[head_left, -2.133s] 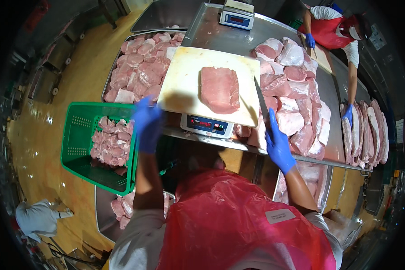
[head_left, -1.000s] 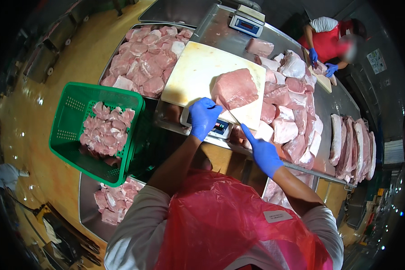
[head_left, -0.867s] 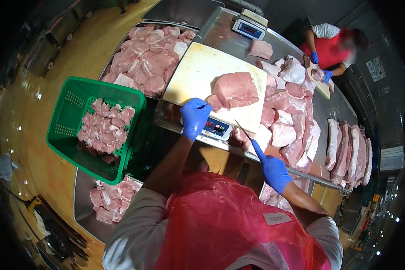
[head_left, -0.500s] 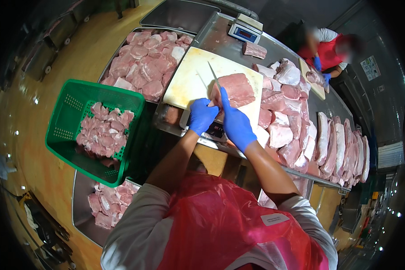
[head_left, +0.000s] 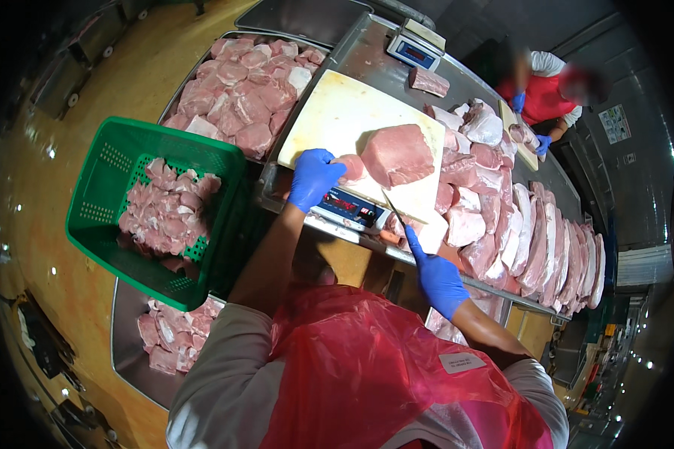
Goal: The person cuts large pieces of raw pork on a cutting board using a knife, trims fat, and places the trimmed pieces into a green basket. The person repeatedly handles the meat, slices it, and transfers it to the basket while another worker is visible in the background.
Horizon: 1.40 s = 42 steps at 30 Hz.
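Note:
My left hand, in a blue glove, has its fingers closed on a small piece of meat at the near left part of the white cutting board. Just right of that piece lies a large block of raw meat, its cut face toward the left. In my blue-gloved right hand is a knife, held in front of the board's near edge. The blade points up and left, its tip close to the board. Beneath the board sits a scale with a lit display.
At left stands a green basket of small meat pieces; a metal bin of meat lies below it. Another full tray is behind. Meat chunks and long strips cover the table's right. A second scale and a co-worker are farther back.
My right hand has drawn the knife away from the meat, down and to the right. My left hand has shifted slightly left with a small piece, now apart from the block.

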{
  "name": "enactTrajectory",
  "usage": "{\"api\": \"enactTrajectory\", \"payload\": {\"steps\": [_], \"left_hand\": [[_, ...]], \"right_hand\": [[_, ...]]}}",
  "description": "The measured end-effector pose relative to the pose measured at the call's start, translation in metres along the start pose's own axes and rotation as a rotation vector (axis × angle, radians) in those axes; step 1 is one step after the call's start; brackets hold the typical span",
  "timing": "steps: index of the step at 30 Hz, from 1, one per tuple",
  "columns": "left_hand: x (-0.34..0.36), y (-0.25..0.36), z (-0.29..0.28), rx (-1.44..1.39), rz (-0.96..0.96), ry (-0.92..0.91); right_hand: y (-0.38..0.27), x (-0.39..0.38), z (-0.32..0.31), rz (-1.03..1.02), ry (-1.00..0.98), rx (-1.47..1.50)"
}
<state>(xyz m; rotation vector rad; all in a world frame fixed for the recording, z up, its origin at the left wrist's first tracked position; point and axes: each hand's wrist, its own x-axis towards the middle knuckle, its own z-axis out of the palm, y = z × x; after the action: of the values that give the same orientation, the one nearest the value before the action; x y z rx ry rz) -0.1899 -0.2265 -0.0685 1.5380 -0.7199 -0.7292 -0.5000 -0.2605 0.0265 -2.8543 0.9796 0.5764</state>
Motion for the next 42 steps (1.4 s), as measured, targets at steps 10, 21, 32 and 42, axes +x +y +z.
{"api": "enactTrajectory", "payload": {"steps": [10, 21, 32, 42], "left_hand": [[-0.027, -0.013, 0.013, -0.097, 0.037, -0.265], [0.008, -0.018, -0.013, -0.014, 0.048, -0.187], [-0.035, -0.007, 0.002, 0.158, 0.131, -0.114], [0.007, -0.009, -0.026, 0.297, 0.392, 0.005]], "right_hand": [[-0.068, 0.116, -0.067, -0.159, 0.402, 0.469], [0.001, 0.044, -0.001, -0.047, 0.038, 0.105], [-0.042, 0.052, -0.064, -0.105, 0.214, 0.31], [-0.035, 0.088, -0.013, 0.014, -0.036, 0.168]]}}
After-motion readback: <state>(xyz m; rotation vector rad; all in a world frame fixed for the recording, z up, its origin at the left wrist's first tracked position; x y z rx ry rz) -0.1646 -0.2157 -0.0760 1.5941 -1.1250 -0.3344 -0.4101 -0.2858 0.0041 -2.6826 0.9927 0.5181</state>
